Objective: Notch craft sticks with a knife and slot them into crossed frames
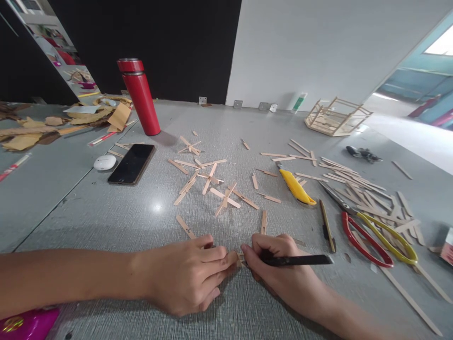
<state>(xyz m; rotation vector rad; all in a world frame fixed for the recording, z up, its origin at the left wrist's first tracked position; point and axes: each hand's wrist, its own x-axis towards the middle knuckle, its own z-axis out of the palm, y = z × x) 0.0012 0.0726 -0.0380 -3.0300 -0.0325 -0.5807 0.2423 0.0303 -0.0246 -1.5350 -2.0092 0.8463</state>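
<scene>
My left hand [193,274] lies low over the grey table, fingers bent together and pressing a small wooden stick piece [240,259] at their tips. Most of that piece is hidden by the fingers. Opposite, my right hand [288,269] grips a slim black pen-like tool [300,260], its tip end close to the same piece; whether it is a pen or a craft knife I cannot tell. Just beyond my hands lie two loose stick pieces, one [185,227] by the left and one [264,221] by the right. Farther off sit crossed stick pieces [225,198].
Right of centre lie a yellow cutter [295,187], red-and-yellow-handled shears [368,245] and a pile of sticks [382,203]. A stick frame [338,118] stands at the back right. On the left are a phone [132,164], a white earbud case [105,163] and a red flask [141,99].
</scene>
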